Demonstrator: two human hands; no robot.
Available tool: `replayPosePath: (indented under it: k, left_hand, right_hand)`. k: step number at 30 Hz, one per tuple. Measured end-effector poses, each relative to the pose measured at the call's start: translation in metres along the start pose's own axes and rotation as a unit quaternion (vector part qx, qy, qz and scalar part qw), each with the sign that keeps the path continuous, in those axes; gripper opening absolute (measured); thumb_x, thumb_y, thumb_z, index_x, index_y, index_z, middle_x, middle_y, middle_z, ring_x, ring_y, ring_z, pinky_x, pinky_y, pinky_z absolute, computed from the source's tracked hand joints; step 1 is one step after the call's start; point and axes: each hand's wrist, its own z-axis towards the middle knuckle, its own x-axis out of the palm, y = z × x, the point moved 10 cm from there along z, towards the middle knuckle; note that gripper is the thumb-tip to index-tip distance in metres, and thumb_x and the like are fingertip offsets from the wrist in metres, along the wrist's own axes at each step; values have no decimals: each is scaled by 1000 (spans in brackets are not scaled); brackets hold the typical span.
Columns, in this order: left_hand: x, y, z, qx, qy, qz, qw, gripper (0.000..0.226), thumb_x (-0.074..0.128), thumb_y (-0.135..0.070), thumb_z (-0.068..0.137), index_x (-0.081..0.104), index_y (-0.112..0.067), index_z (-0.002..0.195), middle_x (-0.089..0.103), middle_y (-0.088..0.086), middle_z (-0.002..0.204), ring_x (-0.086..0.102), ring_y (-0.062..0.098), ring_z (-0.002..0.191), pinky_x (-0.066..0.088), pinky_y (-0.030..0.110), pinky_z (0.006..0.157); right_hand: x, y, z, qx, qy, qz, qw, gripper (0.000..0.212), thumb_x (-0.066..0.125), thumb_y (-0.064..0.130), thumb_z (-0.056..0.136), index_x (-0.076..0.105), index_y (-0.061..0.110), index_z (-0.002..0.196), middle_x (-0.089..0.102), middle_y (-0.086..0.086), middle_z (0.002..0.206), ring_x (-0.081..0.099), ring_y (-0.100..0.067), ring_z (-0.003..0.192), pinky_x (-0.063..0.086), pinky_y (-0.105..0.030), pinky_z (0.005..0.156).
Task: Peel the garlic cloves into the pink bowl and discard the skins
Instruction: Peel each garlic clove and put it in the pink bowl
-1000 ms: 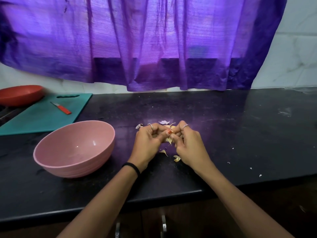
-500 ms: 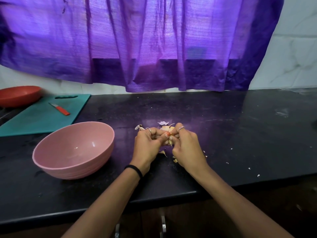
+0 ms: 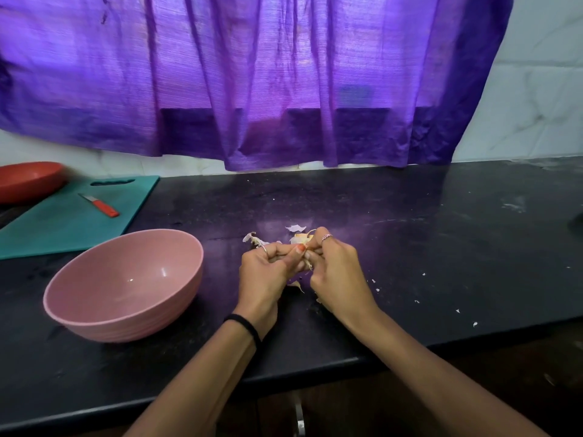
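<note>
My left hand (image 3: 268, 272) and my right hand (image 3: 337, 272) meet fingertip to fingertip over the black counter (image 3: 410, 247), both pinching a garlic clove (image 3: 306, 259) that is mostly hidden between the fingers. Loose papery garlic skins (image 3: 296, 228) lie on the counter just beyond and beneath the hands. The pink bowl (image 3: 126, 283) stands to the left of my left hand, and its inside looks bare.
A teal cutting board (image 3: 63, 225) with a small red-handled knife (image 3: 101, 205) lies at the back left, next to a red bowl (image 3: 28, 181). A purple curtain (image 3: 252, 80) hangs behind. Small skin flakes (image 3: 416, 301) dot the counter to the right.
Both hands stay together on the clove, shifting slightly as the fingers work at the skin. The view has drifted a little.
</note>
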Motion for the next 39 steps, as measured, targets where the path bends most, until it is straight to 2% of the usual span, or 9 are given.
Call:
replayPosePath:
  k: [3,5,10,15,20,26,28,34,39]
  left_hand:
    - [2,-4,0,-2,28,-14,1000,11,63,0,86,66,2,77,69,7,64,65,10,58,54,17,58]
    - [3,-6,-1,-1,46,-11,999,10,61,1,87,66,4,79,69,5,64,65,8,58,54,16,60]
    - [3,-11,3,1,78,11,997,15,60,4,86,64,-1,73,68,1,60,64,4,56,52,13,60]
    - [2,-13,5,20,74,39,996,17,62,2,86,65,-4,70,67,2,59,62,6,55,52,14,60]
    - [-2,-15,7,44,37,53,997,12,63,-1,86,66,-3,75,69,-2,61,62,4,56,51,14,57]
    - [-1,-15,8,68,46,122,989,16,66,-2,85,68,-11,72,69,-4,61,61,4,55,50,15,56]
    - [-1,-15,9,68,49,124,989,18,66,-2,85,68,-13,71,68,-5,60,59,3,53,49,14,55]
    - [5,-15,9,49,104,146,983,15,65,-1,85,68,-9,74,65,1,59,57,3,51,51,16,55]
    - [9,-14,8,27,150,138,979,13,60,0,88,66,-4,77,65,-2,57,56,3,49,49,15,54]
  right_hand:
    - [2,-2,1,-5,18,17,1000,14,52,-8,89,52,5,83,64,-2,78,61,-5,69,45,-12,59]
    - [3,-5,2,0,38,34,999,11,53,-6,91,54,3,85,64,2,78,61,-1,69,45,-11,61]
    - [6,-12,3,56,85,151,983,23,57,-4,92,53,14,79,62,2,74,56,3,62,45,-14,62]
    - [11,-19,2,106,100,244,959,21,54,-4,94,55,13,80,64,2,73,57,3,59,42,-13,58]
    - [14,-23,2,120,86,227,963,7,60,7,93,61,13,91,61,12,63,54,3,54,41,-11,56]
    - [12,-27,0,137,93,244,956,12,64,0,89,60,10,85,60,12,58,53,5,52,40,-10,52]
    - [13,-27,0,140,95,242,955,11,64,1,89,60,10,85,61,9,63,53,4,52,40,-11,53]
    - [10,-32,1,156,105,215,958,16,66,-1,85,60,12,78,59,3,64,48,2,53,40,-12,54]
    - [8,-37,0,176,136,239,945,9,61,-7,86,62,2,87,58,1,58,46,-2,48,37,-13,47]
